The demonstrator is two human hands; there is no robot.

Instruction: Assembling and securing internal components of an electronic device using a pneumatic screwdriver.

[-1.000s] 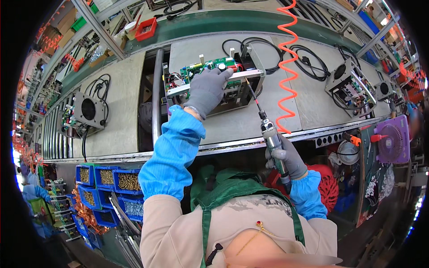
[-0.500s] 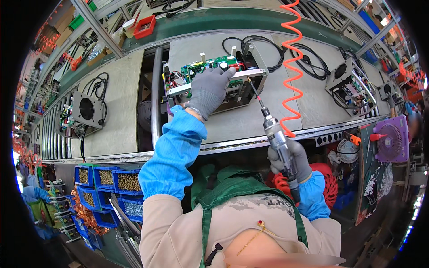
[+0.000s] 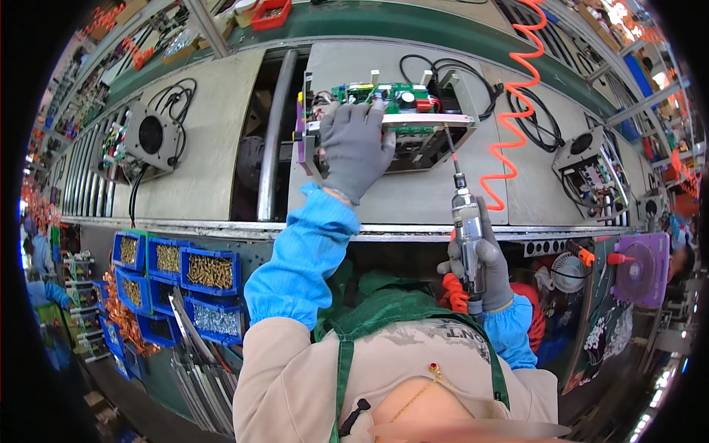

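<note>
A pneumatic screwdriver (image 3: 467, 214) is gripped in my gloved right hand (image 3: 493, 266), with the fingers closed round its body. Its thin bit points away from me, and the tip is at the right end of a white metal bar (image 3: 432, 120). This bar runs along the near side of an open metal-framed electronics unit, which carries a green circuit board (image 3: 368, 92). Over the left part of the bar, my gloved left hand (image 3: 356, 151) is hooked with its fingertips curled at the board's near edge. Whether the bit sits in a screw is too small to tell.
A coiled orange air hose (image 3: 513, 118) hangs right of the unit. Similar units with fans stand on the left (image 3: 150, 133) and right (image 3: 587, 166). Blue bins (image 3: 211, 271) of screws stand below the bench edge at left. A purple fan (image 3: 641, 269) is at far right.
The view has shifted, so the bench appears further right and higher. My left hand has slid left along the bar, away from its middle. The screwdriver now stands more upright in the picture.
</note>
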